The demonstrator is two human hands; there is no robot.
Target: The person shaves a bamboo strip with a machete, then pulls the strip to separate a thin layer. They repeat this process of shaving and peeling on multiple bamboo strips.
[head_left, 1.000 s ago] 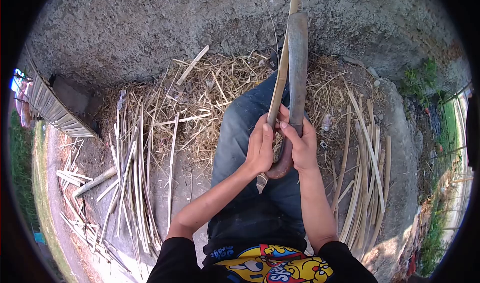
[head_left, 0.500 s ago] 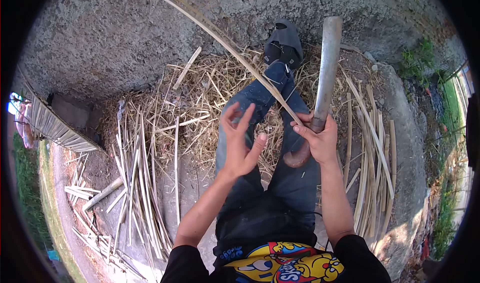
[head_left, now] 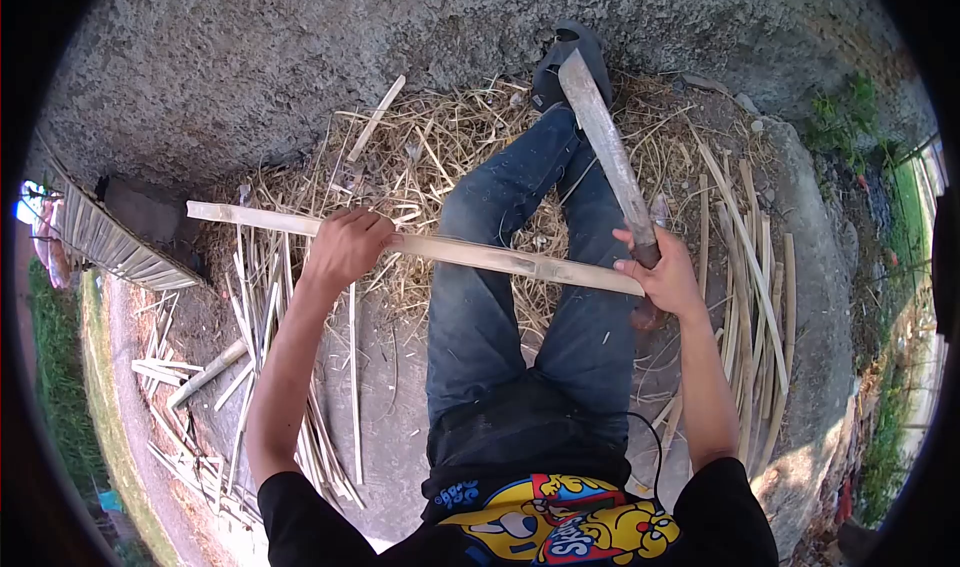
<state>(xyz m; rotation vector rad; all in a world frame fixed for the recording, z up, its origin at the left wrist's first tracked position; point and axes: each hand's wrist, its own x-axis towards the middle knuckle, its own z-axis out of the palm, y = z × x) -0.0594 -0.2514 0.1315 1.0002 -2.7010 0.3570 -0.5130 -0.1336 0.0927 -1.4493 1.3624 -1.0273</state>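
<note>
A pale bamboo strip stretches across my thighs, tilted slightly down to the right. My left hand is closed over it left of my knees, and its far end sticks out past that hand. At the right, my right hand grips the dark handle of a machete, while its thumb touches the strip's right end. The worn grey blade points up and away, towards my shoe. The curved butt of the handle shows below the hand.
Bamboo strips lie in a heap at the left, and more strips at the right. Straw-like shavings cover the ground around my legs. A rough earthen wall rises ahead. A slatted bamboo panel stands at the far left.
My left hand was open and apart; now it has taken hold of the strip. The strip has swung from pointing up-left to lying across my legs. The machete blade has tilted leftward.
</note>
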